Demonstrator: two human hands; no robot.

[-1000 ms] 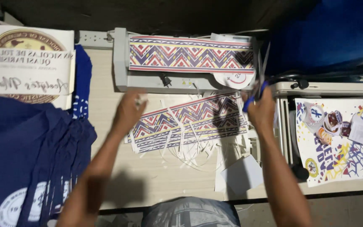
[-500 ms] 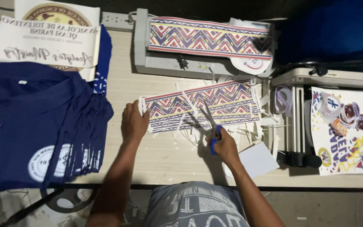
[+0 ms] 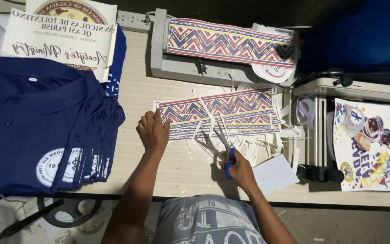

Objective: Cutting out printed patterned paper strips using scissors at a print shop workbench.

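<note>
**Two hands on the patterned sheet — trimming under way**

Left hand (image 3: 153,132) flat on the zigzag-printed sheet (image 3: 222,113) at mid-table, fingers spread, pinning its left end. Right hand (image 3: 239,171) closed through blue-handled scissors (image 3: 224,147), blades parted at the sheet's lower edge among white paper strips (image 3: 267,144). Next, probably: steady closing along the border line — sheet kept flat.

One scissors (image 3: 224,147) in right fingers, one strip stack (image 3: 217,113) under left fingers, one shirt pile (image 3: 41,122), two machines (image 3: 181,68).
</note>
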